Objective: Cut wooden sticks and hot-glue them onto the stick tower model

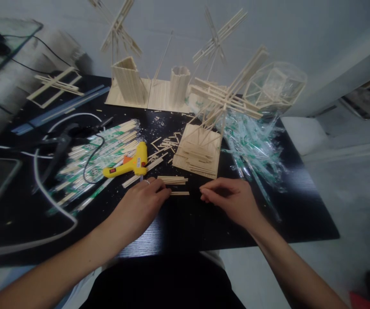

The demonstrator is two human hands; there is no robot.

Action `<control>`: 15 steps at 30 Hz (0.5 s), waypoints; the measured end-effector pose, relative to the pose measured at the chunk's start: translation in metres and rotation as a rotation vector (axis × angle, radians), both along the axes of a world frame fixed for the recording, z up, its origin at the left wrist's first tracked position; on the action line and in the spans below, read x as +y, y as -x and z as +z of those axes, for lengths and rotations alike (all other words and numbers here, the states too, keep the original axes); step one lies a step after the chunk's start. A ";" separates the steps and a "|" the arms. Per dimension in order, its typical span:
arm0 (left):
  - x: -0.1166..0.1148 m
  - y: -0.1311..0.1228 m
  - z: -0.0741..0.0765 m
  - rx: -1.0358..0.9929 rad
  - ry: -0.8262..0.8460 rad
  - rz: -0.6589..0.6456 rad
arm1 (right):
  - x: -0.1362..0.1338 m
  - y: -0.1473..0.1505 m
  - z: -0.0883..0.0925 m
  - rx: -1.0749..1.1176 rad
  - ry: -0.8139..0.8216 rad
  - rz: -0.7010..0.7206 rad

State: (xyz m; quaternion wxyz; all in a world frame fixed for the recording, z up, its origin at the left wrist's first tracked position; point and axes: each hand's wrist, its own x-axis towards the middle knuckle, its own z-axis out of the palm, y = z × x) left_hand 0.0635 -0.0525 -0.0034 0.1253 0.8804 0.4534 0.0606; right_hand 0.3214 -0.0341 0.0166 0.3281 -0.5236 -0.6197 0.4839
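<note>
Wooden stick (180, 193) lies flat on the black table (188, 227), to the right of the yellow glue gun (128, 164) and nearer the person. It looks light, stiff and easy to snap, so it is best pinched near its ends. The left hand (141, 201) has its fingers bunched at the stick's left end; whether they grip it is unclear. The right hand (233, 198), farther right of the gun, is loosely closed and seems empty.

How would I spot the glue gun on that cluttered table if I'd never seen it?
Start at the black table, then look just beyond the left hand, right of the heap of green-printed wrapped chopsticks. The glue gun lies on its side there: the only bright yellow thing among pale wood and clear wrappers.
</note>
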 end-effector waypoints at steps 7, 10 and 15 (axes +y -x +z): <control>0.000 0.000 -0.001 -0.030 0.006 0.001 | 0.000 0.003 -0.005 0.164 0.035 -0.050; 0.000 0.000 -0.002 -0.017 0.010 -0.001 | 0.001 0.005 -0.006 0.216 0.037 -0.056; 0.001 -0.001 -0.001 -0.030 0.014 0.010 | 0.001 0.005 -0.009 0.193 0.033 -0.038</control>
